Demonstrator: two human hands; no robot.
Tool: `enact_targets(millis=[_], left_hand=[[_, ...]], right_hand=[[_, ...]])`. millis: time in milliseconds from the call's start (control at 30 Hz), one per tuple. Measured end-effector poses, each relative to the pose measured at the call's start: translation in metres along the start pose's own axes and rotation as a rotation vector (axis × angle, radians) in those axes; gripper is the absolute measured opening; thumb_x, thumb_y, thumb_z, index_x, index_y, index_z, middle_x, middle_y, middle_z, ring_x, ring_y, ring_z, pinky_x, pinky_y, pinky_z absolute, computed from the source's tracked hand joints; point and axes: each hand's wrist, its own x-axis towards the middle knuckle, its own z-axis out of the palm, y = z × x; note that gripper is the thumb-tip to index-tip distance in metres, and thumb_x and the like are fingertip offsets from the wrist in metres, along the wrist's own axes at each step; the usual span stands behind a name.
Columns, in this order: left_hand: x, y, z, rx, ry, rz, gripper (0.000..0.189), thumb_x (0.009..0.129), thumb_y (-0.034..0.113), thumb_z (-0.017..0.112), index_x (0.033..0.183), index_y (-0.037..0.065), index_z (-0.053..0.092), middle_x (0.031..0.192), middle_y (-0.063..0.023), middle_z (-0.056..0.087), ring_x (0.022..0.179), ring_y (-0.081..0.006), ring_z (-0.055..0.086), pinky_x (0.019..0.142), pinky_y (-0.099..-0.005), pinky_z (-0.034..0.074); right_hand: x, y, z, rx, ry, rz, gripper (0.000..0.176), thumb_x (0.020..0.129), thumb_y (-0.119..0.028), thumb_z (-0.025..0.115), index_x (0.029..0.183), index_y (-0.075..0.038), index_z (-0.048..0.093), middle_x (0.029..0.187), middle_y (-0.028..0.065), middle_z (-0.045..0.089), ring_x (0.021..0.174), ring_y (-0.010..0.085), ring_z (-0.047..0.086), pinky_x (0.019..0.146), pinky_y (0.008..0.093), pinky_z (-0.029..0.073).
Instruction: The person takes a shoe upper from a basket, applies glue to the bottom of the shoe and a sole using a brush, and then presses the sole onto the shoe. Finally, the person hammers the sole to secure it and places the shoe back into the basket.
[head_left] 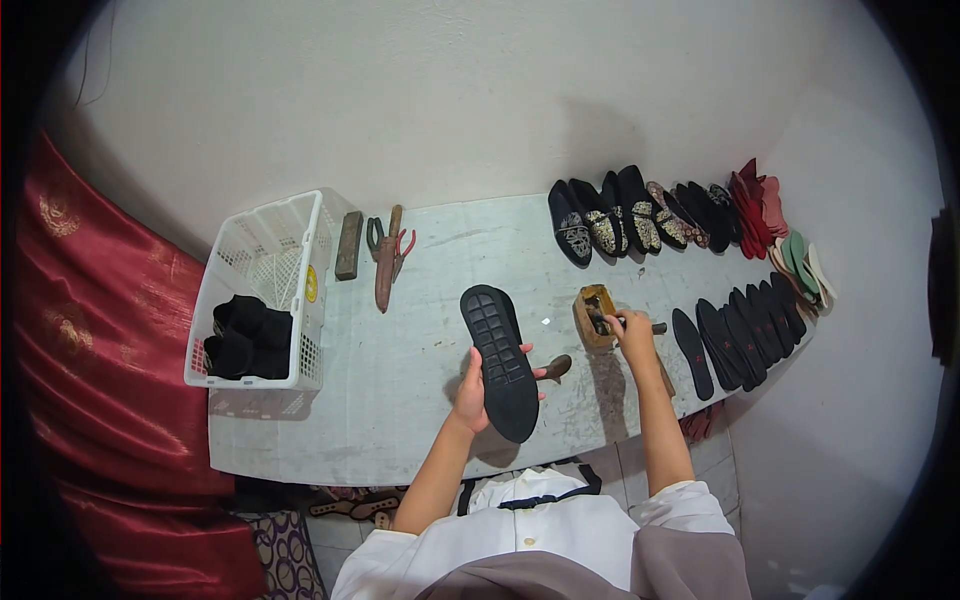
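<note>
My left hand (470, 392) is wrapped round a black shoe sole (502, 362), holding it raised over the table with its grid-patterned face up. My right hand (635, 335) is closed on a dark-handled brush (658, 328) at a small yellow-brown glue container (597, 318). The brush's tip is inside the container and hard to make out. A brown rounded tool end (558, 368) shows on the table just right of the sole, the rest of it hidden behind my left hand.
A white plastic basket (255, 290) with black shoe pieces stands at left. Beside it lie a block (349, 246), pliers (376, 238) and a wooden-handled tool (385, 280). Decorated shoe uppers (640, 212) line the back right; several black insoles (735, 345) lie at right.
</note>
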Motion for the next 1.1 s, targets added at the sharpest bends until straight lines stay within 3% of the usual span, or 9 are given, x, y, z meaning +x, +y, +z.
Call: enact_targets(millis=[100, 200, 300, 500, 600, 733, 800, 933, 1100], left_hand=[[-0.001, -0.002, 0.001, 0.058, 0.054, -0.003, 0.078, 0.092, 0.062, 0.016, 0.136, 0.001, 0.033, 0.126, -0.0188, 0.050, 0.105, -0.0385, 0.057, 0.085, -0.0565, 0.051], [-0.002, -0.001, -0.004, 0.008, -0.032, -0.042, 0.073, 0.093, 0.061, 0.019, 0.139, 0.005, 0.029, 0.137, -0.0134, 0.039, 0.112, -0.0353, 0.053, 0.085, -0.0545, 0.052], [-0.007, 0.002, 0.004, -0.038, 0.001, -0.022, 0.078, 0.091, 0.064, 0.018, 0.138, 0.002, 0.030, 0.130, -0.0183, 0.047, 0.107, -0.0356, 0.057, 0.085, -0.0514, 0.052], [-0.017, 0.017, 0.025, -0.032, -0.076, -0.037, 0.087, 0.088, 0.070, 0.014, 0.136, -0.001, 0.032, 0.105, -0.0253, 0.060, 0.093, -0.0362, 0.063, 0.083, -0.0448, 0.052], [-0.020, 0.018, 0.028, -0.054, -0.126, 0.000, 0.086, 0.089, 0.068, 0.015, 0.136, -0.001, 0.032, 0.108, -0.0255, 0.059, 0.095, -0.0360, 0.063, 0.083, -0.0453, 0.052], [-0.024, 0.020, 0.037, -0.001, -0.067, 0.030, 0.081, 0.091, 0.065, 0.015, 0.136, 0.001, 0.032, 0.107, -0.0223, 0.060, 0.092, -0.0343, 0.063, 0.082, -0.0446, 0.053], [-0.025, 0.020, 0.042, 0.042, -0.010, 0.059, 0.077, 0.092, 0.063, 0.015, 0.137, 0.003, 0.031, 0.106, -0.0200, 0.061, 0.092, -0.0329, 0.063, 0.082, -0.0442, 0.053], [-0.027, 0.018, 0.050, 0.113, 0.020, 0.135, 0.067, 0.095, 0.058, 0.017, 0.135, 0.007, 0.031, 0.110, -0.0180, 0.059, 0.094, -0.0307, 0.062, 0.081, -0.0437, 0.054], [-0.036, 0.029, 0.067, 0.235, 0.019, 0.194, 0.064, 0.095, 0.058, 0.021, 0.133, 0.007, 0.033, 0.116, -0.0169, 0.056, 0.096, -0.0265, 0.062, 0.083, -0.0398, 0.053]], right_hand=[[0.003, -0.010, -0.001, 0.148, -0.120, -0.031, 0.023, 0.077, -0.020, 0.072, 0.091, -0.003, 0.067, 0.080, 0.0183, 0.064, 0.076, 0.0339, 0.061, 0.068, 0.0387, 0.048], [0.006, -0.007, 0.005, 0.175, -0.053, -0.092, 0.022, 0.078, -0.019, 0.071, 0.093, -0.003, 0.066, 0.079, 0.0178, 0.063, 0.076, 0.0343, 0.061, 0.068, 0.0381, 0.048], [0.007, -0.023, -0.013, 0.155, 0.257, -0.162, 0.021, 0.079, -0.015, 0.069, 0.096, -0.003, 0.065, 0.079, 0.0174, 0.063, 0.074, 0.0347, 0.062, 0.066, 0.0387, 0.048], [0.005, -0.010, -0.018, 0.172, 0.213, -0.120, 0.018, 0.079, -0.003, 0.063, 0.097, -0.002, 0.064, 0.081, 0.0188, 0.063, 0.072, 0.0341, 0.061, 0.065, 0.0368, 0.048], [0.001, -0.022, -0.027, 0.179, 0.200, -0.123, 0.018, 0.079, -0.002, 0.063, 0.097, -0.001, 0.064, 0.083, 0.0182, 0.063, 0.072, 0.0318, 0.062, 0.064, 0.0347, 0.048], [-0.012, -0.101, -0.078, 0.367, 0.224, -0.149, 0.021, 0.076, 0.001, 0.063, 0.097, -0.001, 0.064, 0.083, 0.0153, 0.064, 0.069, 0.0272, 0.062, 0.061, 0.0305, 0.048], [-0.022, -0.144, -0.101, 0.454, 0.354, -0.451, 0.025, 0.073, 0.001, 0.067, 0.097, 0.000, 0.065, 0.081, 0.0134, 0.064, 0.062, 0.0225, 0.060, 0.056, 0.0279, 0.047], [-0.039, -0.211, -0.133, 0.539, 0.235, -1.026, 0.034, 0.065, -0.007, 0.074, 0.098, 0.002, 0.066, 0.072, 0.0092, 0.061, 0.055, 0.0188, 0.057, 0.048, 0.0284, 0.044], [-0.033, -0.232, -0.123, 0.385, 0.219, -1.096, 0.041, 0.071, -0.015, 0.070, 0.107, 0.003, 0.063, 0.069, 0.0066, 0.058, 0.055, 0.0185, 0.056, 0.047, 0.0289, 0.043]])
